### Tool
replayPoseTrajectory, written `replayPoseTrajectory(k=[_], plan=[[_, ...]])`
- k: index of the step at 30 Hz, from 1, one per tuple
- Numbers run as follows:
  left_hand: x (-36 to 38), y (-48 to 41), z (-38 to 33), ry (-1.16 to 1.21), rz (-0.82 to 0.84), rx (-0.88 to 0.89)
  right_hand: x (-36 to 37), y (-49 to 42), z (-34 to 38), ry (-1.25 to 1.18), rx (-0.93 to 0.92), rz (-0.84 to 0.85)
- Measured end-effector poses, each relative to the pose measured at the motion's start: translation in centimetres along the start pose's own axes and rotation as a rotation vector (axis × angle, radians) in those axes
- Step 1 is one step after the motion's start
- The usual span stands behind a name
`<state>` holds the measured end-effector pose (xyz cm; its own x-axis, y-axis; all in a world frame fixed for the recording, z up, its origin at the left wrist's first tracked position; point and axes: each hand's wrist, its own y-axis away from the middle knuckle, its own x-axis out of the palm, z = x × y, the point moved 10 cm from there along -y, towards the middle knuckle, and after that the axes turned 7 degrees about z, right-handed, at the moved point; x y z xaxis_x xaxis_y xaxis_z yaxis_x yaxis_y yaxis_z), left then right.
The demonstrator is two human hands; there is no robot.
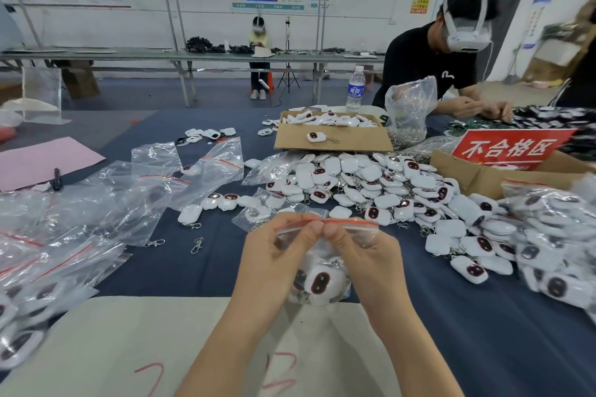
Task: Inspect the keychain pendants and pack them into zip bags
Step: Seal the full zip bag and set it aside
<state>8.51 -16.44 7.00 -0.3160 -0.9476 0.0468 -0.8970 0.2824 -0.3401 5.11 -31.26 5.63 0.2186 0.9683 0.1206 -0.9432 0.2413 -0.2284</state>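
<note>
**Head view: a filled zip bag held at its seal, with the packing part done**

Both grips are clenched on one zip bag (351, 227). The left hand (283, 248) and the right hand (364, 255) pinch its red zip strip between thumb and fingertips, and the fingertips meet near the middle of the strip. The bag hangs between the wrists, above the near part of the dark blue tabletop (483, 332). A white pendant (321, 282) with a dark oval face shows through the film, its metal clasp above it. How many pendants the bag holds cannot be told. The pinch suggests the step in hand is pressing the zip closed.

The forearms enter from the lower edge and converge, with the palms turned towards each other.

Filled bags (554, 229) are heaped at the right, and more lie at the lower left, so a good share appears packed. A large pile of loose pendants (387, 190) lies unpacked just beyond the hands, with more in a cardboard box (335, 138) behind it. Empty bags (129, 200) are spread at the left. By this evidence, much of the task is left.
</note>
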Motion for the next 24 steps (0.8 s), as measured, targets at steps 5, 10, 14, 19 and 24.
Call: replayPoseTrajectory(k=[5,10,14,19,24], plan=[[-0.9,-0.7,-1.3,-0.282,-0.026,0.021,-0.4,0.0,0.5,0.042,-0.024,-0.065],[-1.7,-0.4,-2.8,-0.480,-0.026,0.092,-0.4,0.4,1.0,0.094,-0.037,-0.083],[-1.8,0.2,-3.7,-0.515,-0.036,0.097,-0.4,1.1,2.1,0.114,-0.063,-0.087],[-1.8,0.6,-4.6,-0.364,-0.092,0.024,-1.5,2.0,3.6,0.156,-0.098,-0.112],[-0.1,0.9,-6.1,-0.332,-0.003,0.060,-2.8,3.0,5.5,0.106,-0.162,-0.118]])
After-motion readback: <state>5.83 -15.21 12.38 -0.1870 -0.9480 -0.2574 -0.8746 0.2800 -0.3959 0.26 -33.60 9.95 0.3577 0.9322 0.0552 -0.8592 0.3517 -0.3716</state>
